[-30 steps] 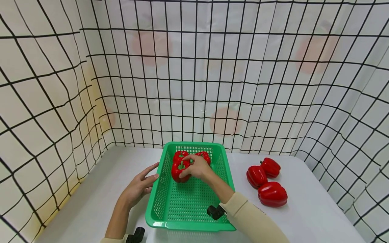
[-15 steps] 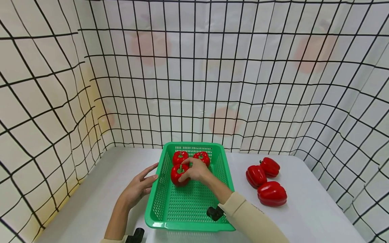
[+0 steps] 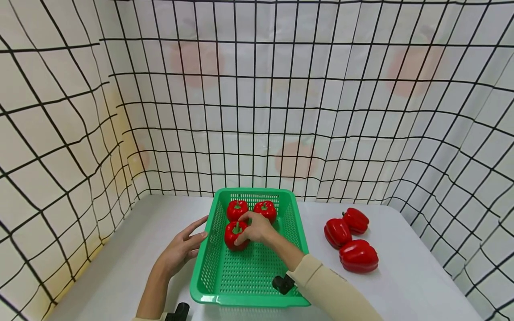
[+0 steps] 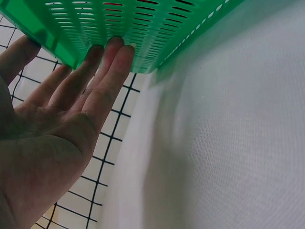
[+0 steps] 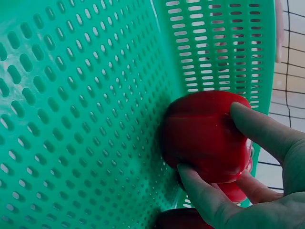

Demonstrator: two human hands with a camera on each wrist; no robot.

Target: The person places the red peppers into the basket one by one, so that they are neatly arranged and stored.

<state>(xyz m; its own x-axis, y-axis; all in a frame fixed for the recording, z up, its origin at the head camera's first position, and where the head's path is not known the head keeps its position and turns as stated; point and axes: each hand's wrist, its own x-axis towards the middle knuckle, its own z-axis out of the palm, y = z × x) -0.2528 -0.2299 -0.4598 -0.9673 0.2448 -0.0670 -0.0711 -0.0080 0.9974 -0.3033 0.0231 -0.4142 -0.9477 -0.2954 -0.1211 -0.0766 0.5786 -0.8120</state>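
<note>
A green slotted basket (image 3: 249, 301) stands in the middle of the white table. My right hand (image 3: 259, 228) reaches into it and grips a red bell pepper (image 3: 231, 236), thumb on one side and fingers on the other. That bell pepper (image 5: 202, 133) is low against the basket floor in the right wrist view, near the left wall. Behind it in the basket are two more red bell peppers, one at the back left (image 3: 237, 209) and one to its right (image 3: 266, 209). Outside the left wall, my left hand (image 4: 62, 109) touches the basket with its fingers extended.
To the right of the basket, three red bell peppers lie close together on the table: one at the back (image 3: 356, 220), one at the left (image 3: 337, 232), one in front (image 3: 358, 256). Black netting (image 3: 241, 107) over white sheeting surrounds the table at the back and sides.
My right hand has drawn the gripped bell pepper a little toward the front of the basket, apart from the back left one. The left hand has stayed at the basket's left wall.
</note>
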